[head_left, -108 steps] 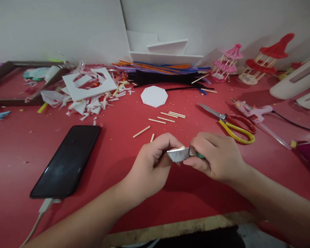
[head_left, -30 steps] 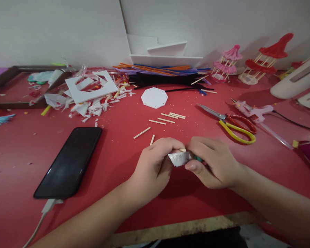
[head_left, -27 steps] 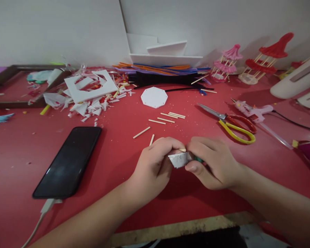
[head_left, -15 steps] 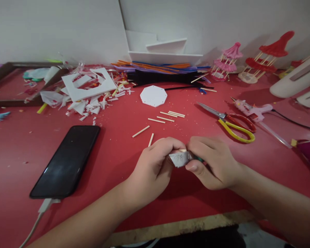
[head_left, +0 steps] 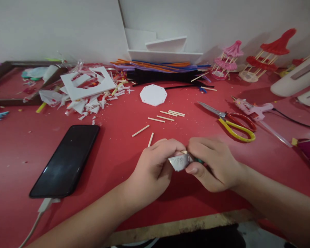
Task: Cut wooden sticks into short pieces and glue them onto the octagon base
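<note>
My right hand (head_left: 213, 165) is closed on a knife whose short, wide metal blade (head_left: 179, 162) points left; a bit of its green handle shows between my fingers. My left hand (head_left: 157, 165) is closed around a thin wooden stick, of which only the pale end (head_left: 184, 152) peeks out by the blade. Most of that stick is hidden by my fingers. Just beyond my left hand lie a loose wooden stick (head_left: 151, 139) and several more cut sticks (head_left: 165, 118). Farther back is a white octagonal board (head_left: 153, 95) with small holes near its edge.
Scissors (head_left: 226, 120) and a pink glue gun (head_left: 253, 108) lie at right. A phone (head_left: 65, 160) with a cable is at left, below a heap of white scraps (head_left: 90, 103). Pipe cleaners (head_left: 160, 65) and two small tiered models (head_left: 227, 60) stand along the wall.
The blade has tilted slightly and dropped a little, and more of the stick's end shows. Both hands stay in nearly the same place.
</note>
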Demonstrator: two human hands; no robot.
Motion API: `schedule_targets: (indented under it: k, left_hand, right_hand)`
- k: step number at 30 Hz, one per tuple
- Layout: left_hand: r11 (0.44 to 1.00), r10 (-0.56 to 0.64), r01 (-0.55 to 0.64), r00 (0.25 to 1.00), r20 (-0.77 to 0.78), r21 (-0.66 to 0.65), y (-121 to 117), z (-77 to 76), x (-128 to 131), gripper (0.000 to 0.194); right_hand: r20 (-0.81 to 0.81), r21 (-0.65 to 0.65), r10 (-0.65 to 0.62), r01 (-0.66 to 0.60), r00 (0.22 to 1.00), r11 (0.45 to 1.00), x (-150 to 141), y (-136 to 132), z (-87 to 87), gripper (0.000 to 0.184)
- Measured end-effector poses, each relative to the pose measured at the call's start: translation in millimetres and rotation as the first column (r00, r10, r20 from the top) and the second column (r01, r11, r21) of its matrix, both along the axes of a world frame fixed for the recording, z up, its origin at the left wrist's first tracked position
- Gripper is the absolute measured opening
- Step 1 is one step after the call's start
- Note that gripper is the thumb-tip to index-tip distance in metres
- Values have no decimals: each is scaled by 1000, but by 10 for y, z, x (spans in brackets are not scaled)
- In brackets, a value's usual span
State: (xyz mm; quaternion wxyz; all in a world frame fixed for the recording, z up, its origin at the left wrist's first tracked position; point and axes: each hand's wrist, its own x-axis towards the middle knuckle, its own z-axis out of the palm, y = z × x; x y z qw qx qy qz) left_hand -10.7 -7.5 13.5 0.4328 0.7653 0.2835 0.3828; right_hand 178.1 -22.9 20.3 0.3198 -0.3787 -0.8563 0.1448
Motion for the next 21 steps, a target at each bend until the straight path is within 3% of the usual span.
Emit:
schedule_targets:
  k: [10,21]
  left_hand:
    - [1000,-21,21,1000,2,-4,-17,26,-16,29]
    - [996,7,-7,1000,7,94,4,26,-33,28]
  right_hand:
    - [-35,-27,33,-34,999,999,17,5,-24,40]
    - [27,18,-49,49,998,999,58,40,-7,41]
